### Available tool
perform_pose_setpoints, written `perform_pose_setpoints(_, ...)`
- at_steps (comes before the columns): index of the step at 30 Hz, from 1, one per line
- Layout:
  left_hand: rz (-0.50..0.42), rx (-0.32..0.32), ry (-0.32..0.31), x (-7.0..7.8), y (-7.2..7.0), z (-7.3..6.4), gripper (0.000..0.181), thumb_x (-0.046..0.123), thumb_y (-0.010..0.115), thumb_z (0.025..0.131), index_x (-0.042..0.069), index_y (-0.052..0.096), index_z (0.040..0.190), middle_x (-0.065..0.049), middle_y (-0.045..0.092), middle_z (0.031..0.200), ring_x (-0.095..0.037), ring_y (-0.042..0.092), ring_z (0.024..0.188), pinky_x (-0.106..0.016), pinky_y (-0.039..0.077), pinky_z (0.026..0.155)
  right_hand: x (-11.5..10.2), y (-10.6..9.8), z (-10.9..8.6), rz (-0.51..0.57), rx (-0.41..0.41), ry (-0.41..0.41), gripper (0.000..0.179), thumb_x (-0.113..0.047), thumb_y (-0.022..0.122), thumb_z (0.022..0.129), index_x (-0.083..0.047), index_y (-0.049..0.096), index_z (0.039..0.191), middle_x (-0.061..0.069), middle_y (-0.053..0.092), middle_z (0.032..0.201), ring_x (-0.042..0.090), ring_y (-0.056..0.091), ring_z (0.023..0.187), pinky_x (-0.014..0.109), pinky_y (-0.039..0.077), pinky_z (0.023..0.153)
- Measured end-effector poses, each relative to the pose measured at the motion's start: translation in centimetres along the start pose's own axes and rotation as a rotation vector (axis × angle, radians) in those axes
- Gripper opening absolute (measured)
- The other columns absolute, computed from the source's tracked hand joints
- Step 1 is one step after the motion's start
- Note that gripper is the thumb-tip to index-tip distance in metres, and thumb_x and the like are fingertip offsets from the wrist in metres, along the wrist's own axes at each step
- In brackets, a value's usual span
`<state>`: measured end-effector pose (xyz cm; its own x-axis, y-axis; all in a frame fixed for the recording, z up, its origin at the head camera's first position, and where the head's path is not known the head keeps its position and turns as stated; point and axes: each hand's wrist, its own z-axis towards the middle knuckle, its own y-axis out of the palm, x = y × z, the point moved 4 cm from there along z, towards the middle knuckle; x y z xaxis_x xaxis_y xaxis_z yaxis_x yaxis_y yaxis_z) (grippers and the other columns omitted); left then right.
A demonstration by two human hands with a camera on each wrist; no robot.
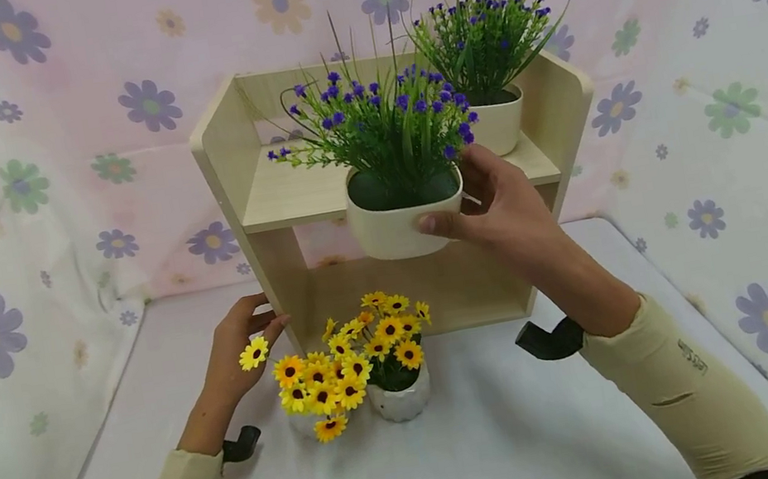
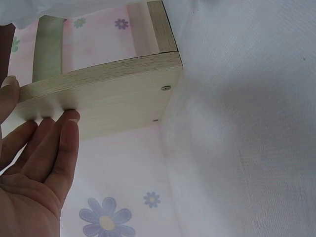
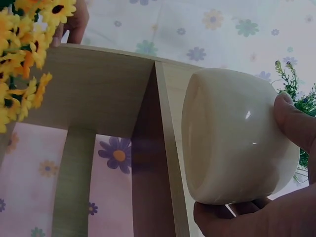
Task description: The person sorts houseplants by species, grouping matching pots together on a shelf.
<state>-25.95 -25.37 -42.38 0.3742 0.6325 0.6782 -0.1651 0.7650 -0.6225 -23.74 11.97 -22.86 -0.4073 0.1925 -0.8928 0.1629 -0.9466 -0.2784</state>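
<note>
My right hand (image 1: pixel 520 218) grips a cream pot (image 1: pixel 401 230) of artificial purple flowers, thumb on the front and fingers behind. The pot is held upright in front of the upper board of a light wooden shelf (image 1: pixel 422 292). From the right wrist view, the glossy underside of the pot shows beside the shelf's board. At the shelf's lower left, my left hand (image 1: pixel 228 352) holds the side panel (image 2: pixel 118 101) between thumb and fingers, fingertips against its outer face. A second cream pot (image 1: pixel 500 125) with purple flowers stands on the upper right of the shelf.
Two small pots of yellow artificial flowers stand on the white-covered table before the shelf: a left bunch (image 1: pixel 320 384) and a right marbled pot (image 1: pixel 402 400). One yellow bloom (image 1: pixel 254 353) overlaps my left hand. Flower-printed cloth (image 1: pixel 151 104) hangs behind and at both sides.
</note>
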Motion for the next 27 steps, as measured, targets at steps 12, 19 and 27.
perform_pose_setpoints(12, -0.005, -0.007, -0.021, -0.1, 0.0, 0.1, 0.053, 0.029, 0.068, 0.106, 0.007, 0.050, 0.150, -0.018, 0.056, 0.149, -0.045, 0.067, 0.126, -0.057, 0.059, 0.096, -0.2, 2.6, 5.4, 0.104, -0.017, -0.003, 0.073, -0.022, 0.086, 0.092, -0.022, 0.050, 0.155, -0.006, 0.062, 0.147, 0.011, 0.057, 0.139, 0.040, 0.053, 0.113)
perform_pose_setpoints(19, -0.001, 0.002, -0.011, -0.2, 0.0, 0.1, 0.052, 0.028, 0.068, 0.106, 0.007, 0.051, 0.149, -0.018, 0.057, 0.148, -0.045, 0.067, 0.125, -0.057, 0.059, 0.096, 0.0, 4.4, 8.3, 0.236, -0.012, -0.013, 0.076, -0.007, 0.082, 0.094, -0.009, 0.044, 0.160, 0.005, 0.057, 0.153, 0.019, 0.058, 0.139, 0.039, 0.052, 0.113)
perform_pose_setpoints(27, 0.002, 0.008, 0.018, -0.1, -0.1, -0.1, 0.050, 0.025, 0.069, 0.105, 0.006, 0.052, 0.149, -0.018, 0.058, 0.147, -0.044, 0.069, 0.123, -0.057, 0.060, 0.095, 0.3, 6.2, 10.3, 0.241, -0.007, -0.002, 0.072, -0.008, 0.080, 0.095, -0.008, 0.047, 0.159, 0.008, 0.059, 0.149, 0.022, 0.061, 0.133, 0.041, 0.053, 0.112)
